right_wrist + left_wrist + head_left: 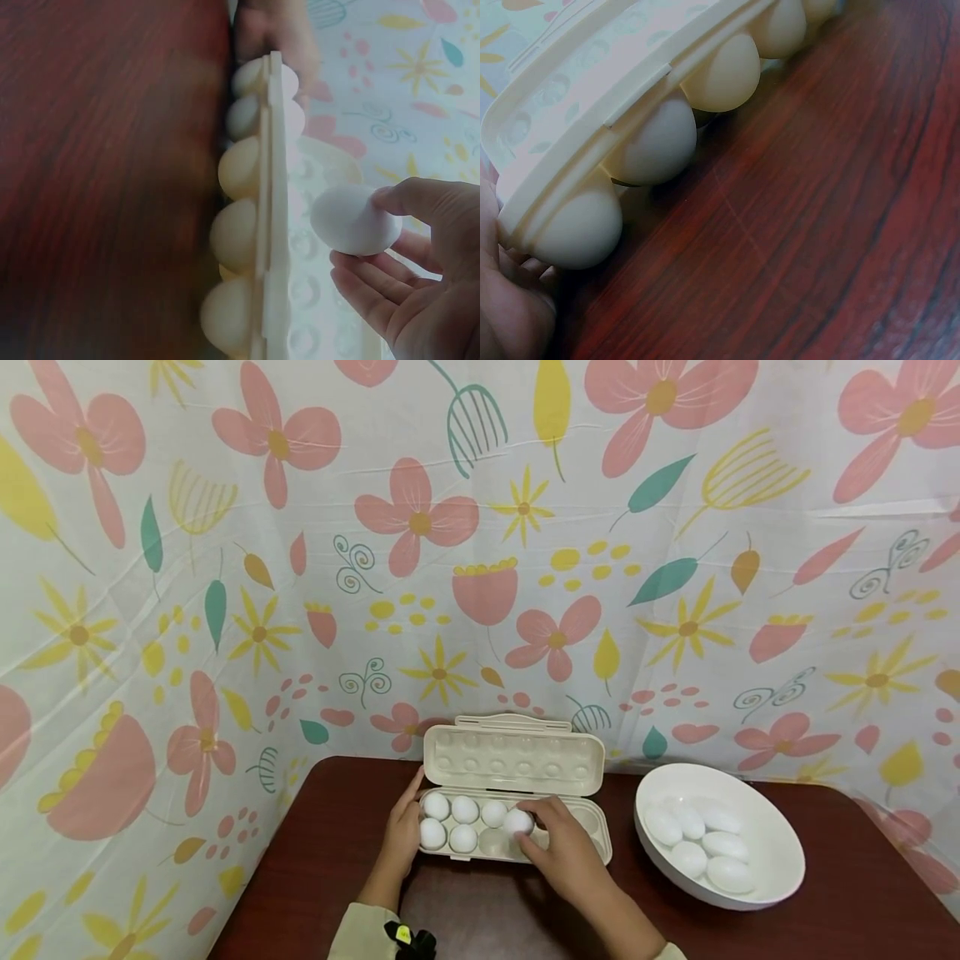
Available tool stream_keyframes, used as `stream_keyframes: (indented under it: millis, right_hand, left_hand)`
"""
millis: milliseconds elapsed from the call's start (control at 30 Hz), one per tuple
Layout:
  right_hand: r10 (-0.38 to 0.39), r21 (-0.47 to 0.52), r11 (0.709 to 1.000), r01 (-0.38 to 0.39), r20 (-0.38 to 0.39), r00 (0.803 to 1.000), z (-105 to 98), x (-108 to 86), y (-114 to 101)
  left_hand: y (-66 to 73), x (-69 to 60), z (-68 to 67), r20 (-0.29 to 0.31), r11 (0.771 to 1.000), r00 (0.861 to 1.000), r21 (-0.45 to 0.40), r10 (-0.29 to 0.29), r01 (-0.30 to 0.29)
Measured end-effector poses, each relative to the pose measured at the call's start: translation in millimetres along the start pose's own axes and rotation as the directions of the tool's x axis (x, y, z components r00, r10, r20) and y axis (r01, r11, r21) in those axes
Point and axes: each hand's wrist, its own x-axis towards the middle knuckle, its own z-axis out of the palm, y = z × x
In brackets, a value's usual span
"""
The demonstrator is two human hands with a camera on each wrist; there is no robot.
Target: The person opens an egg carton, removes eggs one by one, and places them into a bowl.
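Observation:
In the head view an egg carton [495, 858], cream-coloured with its lid [517, 764] raised, lies on the table. Several white eggs [462, 838] sit in the cups at its left end. My right hand [566, 852] pinches a white egg [518, 822] above the back row, right of the seated eggs. The right wrist view shows this egg [355, 220] between thumb and fingertips, apart from the carton [277, 225]. My left hand [401, 835] rests against the carton's left end with fingers extended along its side; the left wrist view cuts off most of that hand [514, 307].
A white bowl [787, 860] with several white eggs [729, 875] stands to the carton's right. The dark red-brown table [300, 877] ends at a flower-patterned cloth [555, 568] behind and on the left.

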Motion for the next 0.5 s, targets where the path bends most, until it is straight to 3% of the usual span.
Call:
stream_keyframes:
  millis: [300, 500]
  right_hand:
    - [0.005, -0.041, 0.999, -0.006, -0.018, 1.000, -17.1, -1.3, 5.6]
    - [-0.005, -0.081, 0.997, 0.001, -0.050, 0.999, -26.9, -3.1, 11.1]
  left_hand:
    - [3.0, -0.8, -1.0, 0.017, 1.000, 1.000, 0.003, -0.013, 0.013]
    - [-16.4, 8.3, -0.4, -0.004, 1.000, 1.000, -0.005, -0.027, 0.027]
